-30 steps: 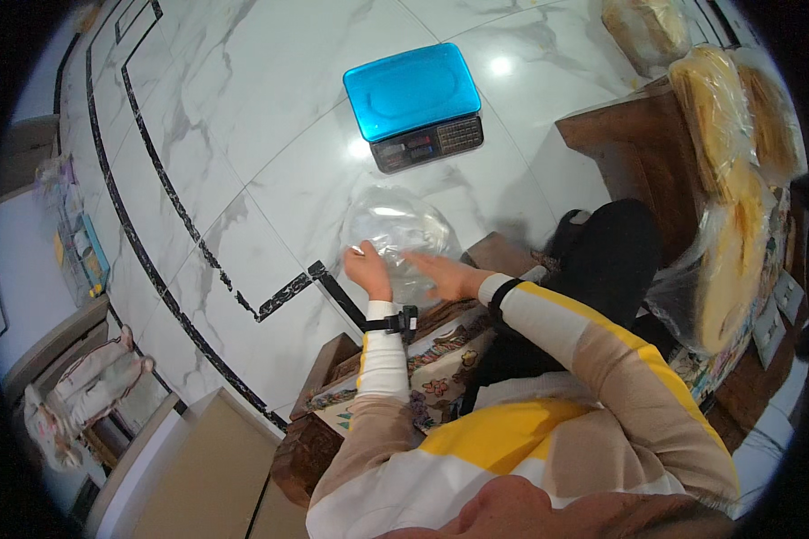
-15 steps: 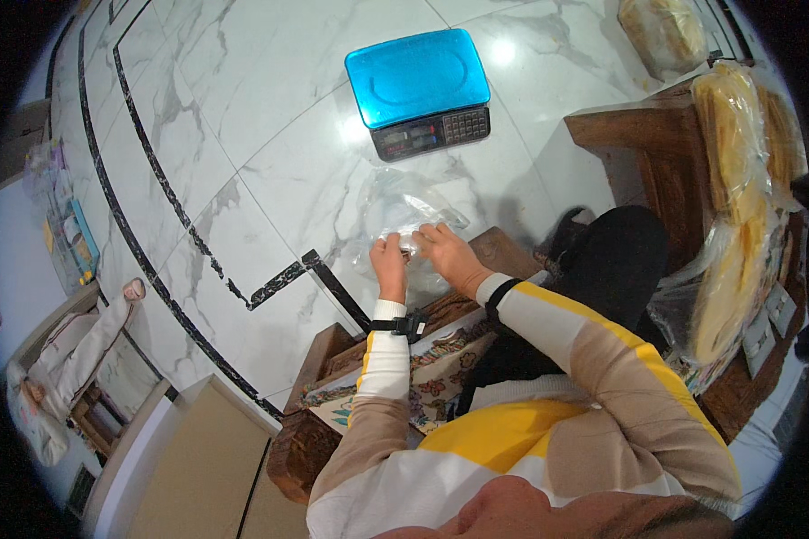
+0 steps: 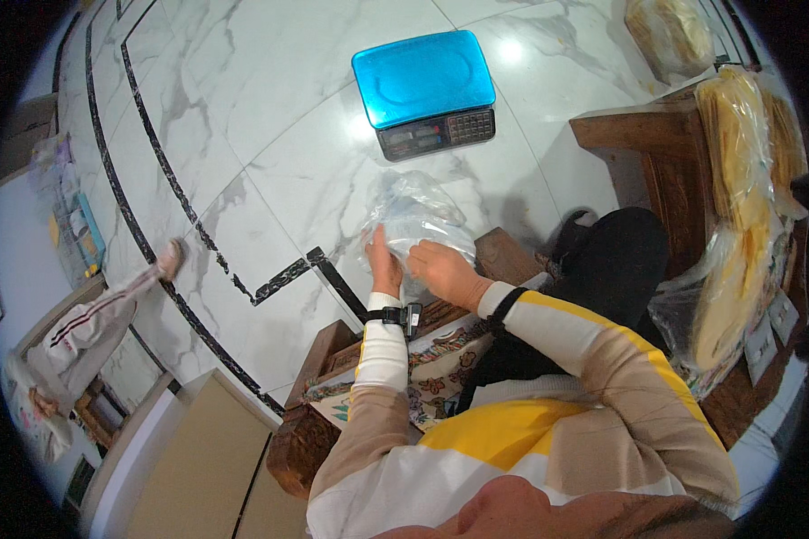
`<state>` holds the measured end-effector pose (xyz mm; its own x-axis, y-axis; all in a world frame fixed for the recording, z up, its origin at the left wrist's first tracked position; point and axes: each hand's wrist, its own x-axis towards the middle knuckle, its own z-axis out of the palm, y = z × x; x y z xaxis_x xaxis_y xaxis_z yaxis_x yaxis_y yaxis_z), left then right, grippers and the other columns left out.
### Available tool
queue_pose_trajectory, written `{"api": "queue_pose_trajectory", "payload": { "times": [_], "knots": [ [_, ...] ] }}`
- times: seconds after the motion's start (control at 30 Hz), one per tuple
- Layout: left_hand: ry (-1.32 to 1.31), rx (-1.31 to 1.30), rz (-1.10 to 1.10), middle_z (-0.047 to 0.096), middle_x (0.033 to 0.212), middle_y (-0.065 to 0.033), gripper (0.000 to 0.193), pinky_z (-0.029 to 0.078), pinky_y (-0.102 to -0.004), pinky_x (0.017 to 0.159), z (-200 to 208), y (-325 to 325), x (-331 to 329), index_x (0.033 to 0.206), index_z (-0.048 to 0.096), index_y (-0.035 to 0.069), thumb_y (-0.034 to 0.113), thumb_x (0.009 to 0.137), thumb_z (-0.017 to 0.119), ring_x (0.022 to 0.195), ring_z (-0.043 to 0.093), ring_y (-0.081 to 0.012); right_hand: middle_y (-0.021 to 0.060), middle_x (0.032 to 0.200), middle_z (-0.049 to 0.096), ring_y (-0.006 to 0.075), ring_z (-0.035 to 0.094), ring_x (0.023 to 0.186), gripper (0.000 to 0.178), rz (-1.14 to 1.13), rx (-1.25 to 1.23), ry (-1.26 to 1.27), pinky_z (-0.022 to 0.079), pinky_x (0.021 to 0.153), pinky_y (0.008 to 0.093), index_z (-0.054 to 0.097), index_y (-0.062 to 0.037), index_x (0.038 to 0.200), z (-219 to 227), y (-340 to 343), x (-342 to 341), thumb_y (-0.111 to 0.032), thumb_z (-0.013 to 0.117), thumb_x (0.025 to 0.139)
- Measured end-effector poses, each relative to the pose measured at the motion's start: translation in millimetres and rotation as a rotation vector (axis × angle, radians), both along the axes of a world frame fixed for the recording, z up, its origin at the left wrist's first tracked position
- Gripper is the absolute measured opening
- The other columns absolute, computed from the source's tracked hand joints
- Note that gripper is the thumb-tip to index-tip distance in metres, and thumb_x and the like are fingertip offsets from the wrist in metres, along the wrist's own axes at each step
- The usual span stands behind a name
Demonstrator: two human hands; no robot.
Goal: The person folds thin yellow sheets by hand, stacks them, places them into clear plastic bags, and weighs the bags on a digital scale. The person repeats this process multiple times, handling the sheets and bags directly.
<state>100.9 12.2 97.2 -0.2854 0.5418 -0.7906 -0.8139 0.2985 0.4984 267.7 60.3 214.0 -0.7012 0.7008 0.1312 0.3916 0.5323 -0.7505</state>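
Note:
A crumpled clear plastic bag (image 3: 425, 205) hangs just above the floor in front of my knees, and both hands are on it. My left hand (image 3: 384, 268) is at the bag's near left side, one finger or the thumb pointing up along the plastic and the other fingers partly hidden. Curled in a pinch, my right hand (image 3: 447, 273) grips the bag's near edge to the right of it. Whether anything lies inside the bag I cannot make out. Beyond it, a digital scale (image 3: 424, 83) with a shiny blue platform stands on the floor.
At right is a wooden bench (image 3: 638, 126) bearing long yellow sheets in clear plastic (image 3: 737, 171). Another wrapped bundle (image 3: 670, 38) sits at the far right. A seated person's leg (image 3: 108, 319) reaches in from the left, near a beige cabinet (image 3: 193, 458).
My hands have moved slightly apart, and the right has turned over the bag's edge. The bag has changed shape and shifted right. At left, the other person's foot has stretched toward the black floor line.

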Motion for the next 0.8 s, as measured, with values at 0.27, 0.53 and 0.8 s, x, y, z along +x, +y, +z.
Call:
{"api": "queue_pose_trajectory", "payload": {
  "times": [0.27, 0.53, 0.8],
  "knots": [
    [0.872, 0.332, -1.384, 0.066, 0.152, -0.0168, 0.049, 0.051, -0.0454, 0.116, 5, -12, 26, 0.152, 0.059, 0.008, 0.03, 0.109, 0.067, 0.138, 0.063, -0.0343, 0.0188, 0.106, 0.072, 0.0406, 0.073, 0.107, 0.02, -0.066, -0.41, -0.176, 0.059, 0.087, 0.0478, 0.06, -0.0034, 0.112, 34, 28, 3, -0.01, 0.07, 0.095],
    [1.447, -0.576, -1.244, 0.074, 0.141, -0.0182, 0.04, 0.057, -0.0479, 0.108, -86, -54, -93, 0.134, 0.073, 0.005, 0.032, 0.106, 0.064, 0.127, 0.072, -0.0365, 0.0169, 0.109, 0.068, 0.0387, 0.069, 0.106, 0.012, -0.032, -0.326, 0.292, 0.058, 0.092, 0.0481, 0.064, -0.0065, 0.115, 156, 2, 28, -0.011, 0.066, 0.104],
    [1.195, -0.634, -1.705, 0.081, 0.109, -0.0273, 0.039, 0.061, -0.0564, 0.089, -51, -43, -204, 0.103, 0.083, 0.0, 0.03, 0.105, 0.059, 0.1, 0.078, -0.0469, -0.0057, 0.094, 0.052, 0.0037, 0.048, 0.082, 0.009, -0.988, -0.573, 0.541, 0.043, 0.073, 0.0211, 0.056, -0.0097, 0.115, 220, 35, 196, -0.016, 0.062, 0.118]
  ]
}}
